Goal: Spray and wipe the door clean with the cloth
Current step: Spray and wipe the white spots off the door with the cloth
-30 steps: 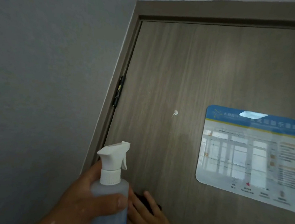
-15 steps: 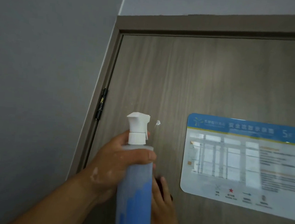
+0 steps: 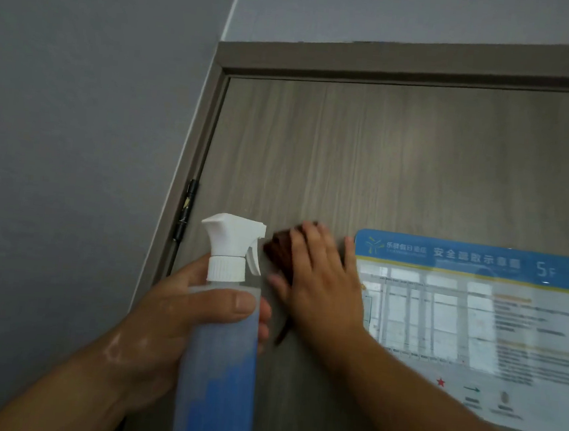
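Note:
A grey-brown wood-grain door (image 3: 367,160) fills the right of the head view. My left hand (image 3: 178,312) grips a spray bottle (image 3: 218,364) of blue liquid with a white trigger head, upright and close in front of the door. My right hand (image 3: 318,280) lies flat with spread fingers, pressing a dark brown cloth (image 3: 278,249) against the door just left of the sign. Most of the cloth is hidden under the palm; a corner hangs below.
A laminated blue-and-white evacuation sign (image 3: 473,321) is stuck on the door at the right. The door frame (image 3: 198,159) with a black hinge (image 3: 184,213) runs along the left, next to a grey wall (image 3: 77,128).
My right hand slid the cloth up the door, over the spot where a small white mark showed. The left hand raised the bottle, and the view tilted upward.

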`<state>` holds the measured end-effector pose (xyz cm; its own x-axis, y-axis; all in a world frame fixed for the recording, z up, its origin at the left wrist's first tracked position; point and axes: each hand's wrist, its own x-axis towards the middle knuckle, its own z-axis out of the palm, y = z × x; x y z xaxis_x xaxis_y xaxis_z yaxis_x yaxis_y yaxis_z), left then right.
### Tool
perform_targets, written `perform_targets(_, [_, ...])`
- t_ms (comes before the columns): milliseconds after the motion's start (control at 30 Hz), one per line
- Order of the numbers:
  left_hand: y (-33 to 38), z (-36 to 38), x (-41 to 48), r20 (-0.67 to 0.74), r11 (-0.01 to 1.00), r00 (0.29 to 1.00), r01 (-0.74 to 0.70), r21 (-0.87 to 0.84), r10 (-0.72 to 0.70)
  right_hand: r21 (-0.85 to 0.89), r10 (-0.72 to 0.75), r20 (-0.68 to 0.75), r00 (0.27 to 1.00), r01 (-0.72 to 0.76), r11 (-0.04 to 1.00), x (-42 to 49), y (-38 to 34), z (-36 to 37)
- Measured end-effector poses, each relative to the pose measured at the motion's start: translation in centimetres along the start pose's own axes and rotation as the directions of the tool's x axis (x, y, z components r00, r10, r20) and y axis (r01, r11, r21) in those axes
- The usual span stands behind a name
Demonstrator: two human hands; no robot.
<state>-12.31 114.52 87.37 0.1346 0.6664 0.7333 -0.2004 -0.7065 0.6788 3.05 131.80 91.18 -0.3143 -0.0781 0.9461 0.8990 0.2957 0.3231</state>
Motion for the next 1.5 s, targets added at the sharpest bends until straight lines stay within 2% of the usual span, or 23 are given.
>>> perform_targets(67, [-0.4, 0.0, -0.5, 0.004, 1.000, 1.000, 0.007, 0.006, -0.007, 0.014, 0.086, 0.005, 0.996, -0.086, 0.996, 2.6, 0.0, 0.0])
perform_targets(133, [-1.0, -0.1, -1.1, 0.002, 1.000, 1.000, 0.025, 0.005, -0.025, 0.043, 0.085, 0.009, 0.996, -0.085, 0.995, 1.4, -0.7, 0.4])
perform_targets(233, [-1.7, -0.3, -2.2, -0.007, 0.996, 0.999, 0.050, -0.069, -0.051, 0.053, -0.133, 0.053, 0.990, 0.130, 0.990, -7.3, -2.5, 0.4])
perform_targets(300, [-1.9, -0.4, -2.7, -0.027, 0.994, 0.997, 0.069, -0.081, -0.071, 0.022, -0.316, 0.115, 0.942, 0.316, 0.949, -13.2, -3.0, -0.3])
perform_targets(367, [-2.0, -0.6, -3.1, -0.022, 0.993, 0.996, 0.087, -0.075, -0.089, 0.001, -0.432, 0.121, 0.894, 0.435, 0.900, -14.6, -2.0, -0.4])
perform_targets(400, [-2.0, -0.6, -3.1, -0.021, 0.993, 0.996, 0.090, -0.076, -0.092, 0.001, -0.431, 0.108, 0.896, 0.433, 0.901, -13.2, -1.3, -0.3])
perform_targets(433, [-2.0, -0.6, -3.0, -0.024, 0.993, 0.995, 0.091, -0.080, -0.093, -0.003, -0.382, 0.100, 0.919, 0.384, 0.923, -11.0, -0.7, -0.1])
perform_targets(500, [-2.1, -0.5, -2.7, -0.037, 0.993, 0.995, 0.086, -0.083, -0.090, -0.020, -0.179, 0.038, 0.983, 0.180, 0.983, -3.9, 0.4, 0.1])
perform_targets(567, [-2.5, -0.4, -2.4, -0.037, 0.993, 0.996, 0.081, -0.088, -0.084, 0.004, 0.014, 0.055, 0.998, -0.015, 1.000, 3.1, 0.9, -0.1])
perform_targets(633, [-2.7, -0.4, -2.5, -0.031, 0.992, 0.997, 0.069, -0.104, -0.072, 0.016, 0.089, 0.066, 0.994, -0.090, 0.996, 6.7, 0.8, -0.1])
perform_targets(700, [-2.8, -0.4, -2.7, -0.035, 0.992, 0.997, 0.068, -0.103, -0.072, 0.038, 0.085, 0.026, 0.996, -0.086, 0.996, 5.9, -0.3, 0.4])
perform_targets(733, [-3.0, -0.4, -2.9, -0.035, 0.992, 0.997, 0.070, -0.108, -0.074, 0.038, 0.032, 0.014, 0.999, -0.033, 0.999, 3.6, -1.0, 0.8])
perform_targets(800, [-3.1, -0.6, -3.3, -0.021, 0.990, 0.997, 0.066, -0.128, -0.069, 0.061, -0.186, 0.059, 0.981, 0.182, 0.981, -3.8, -2.9, 1.2])
perform_targets(900, [-3.4, -0.7, -4.0, -0.018, 0.990, 0.994, 0.101, -0.102, -0.103, 0.085, -0.486, 0.112, 0.867, 0.479, 0.874, -14.2, -3.7, 0.4])
perform_targets(967, [-3.4, -0.6, -4.2, -0.012, 0.992, 0.993, 0.113, -0.056, -0.114, 0.096, -0.561, 0.136, 0.816, 0.553, 0.828, -14.9, -2.4, 0.1])
perform_targets(1033, [-3.2, -0.4, -4.1, -0.030, 0.994, 0.994, 0.106, -0.029, -0.107, 0.047, -0.503, 0.137, 0.853, 0.502, 0.864, -11.1, -0.9, 0.0])
perform_targets(1133, [-3.3, -0.1, -4.0, -0.080, 0.993, 0.992, 0.105, 0.062, -0.099, 0.022, -0.242, 0.127, 0.962, 0.241, 0.970, -2.1, 0.3, -0.5])
perform_targets(1267, [-4.1, -0.2, -4.5, -0.094, 0.986, 0.989, 0.127, 0.111, -0.117, 0.042, -0.060, 0.198, 0.978, 0.053, 0.998, 3.6, 1.0, -1.2])
perform_targets(1367, [-4.7, -0.6, -5.3, -0.112, 0.984, 0.984, 0.150, 0.095, -0.139, 0.037, -0.053, 0.156, 0.986, 0.047, 0.998, 0.6, -0.1, -1.1])
perform_targets(1500, [-5.0, -0.8, -6.4, -0.103, 0.978, 0.979, 0.185, 0.092, -0.176, 0.131, -0.236, 0.185, 0.954, 0.214, 0.968, -9.2, -1.8, -1.5])
